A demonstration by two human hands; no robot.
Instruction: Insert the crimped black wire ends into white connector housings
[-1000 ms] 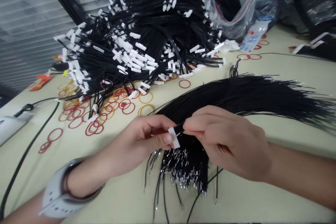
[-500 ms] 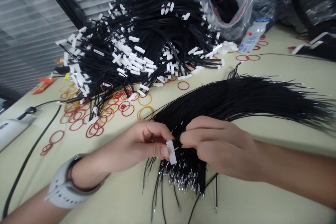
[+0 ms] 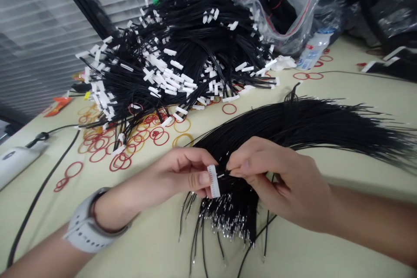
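A white multi-slot connector housing (image 3: 214, 182) is pinched between the thumb and fingers of my left hand (image 3: 184, 176), its row of slots facing up. My right hand (image 3: 286, 180) is closed in a pinch on a thin black wire, whose metal-tipped end (image 3: 221, 175) points at the housing's edge. Whether that tip touches the housing I cannot tell. Under both hands lies a thick bundle of loose black wires (image 3: 257, 124). Bare metal terminals (image 3: 231, 221) cluster at its near end.
Behind is a heap of black cables with white connectors (image 3: 176, 52). Red and yellow rubber bands (image 3: 97, 141) lie to the left, near an orange tool (image 3: 57, 106). A plastic bag of wires (image 3: 280, 13) and a bottle (image 3: 314, 50) stand at the back right.
My left hand has turned the connector so its slots show. My right hand has drawn slightly right and rotated, exposing its pinching fingertips and the wire's tip. The view shifted a little.
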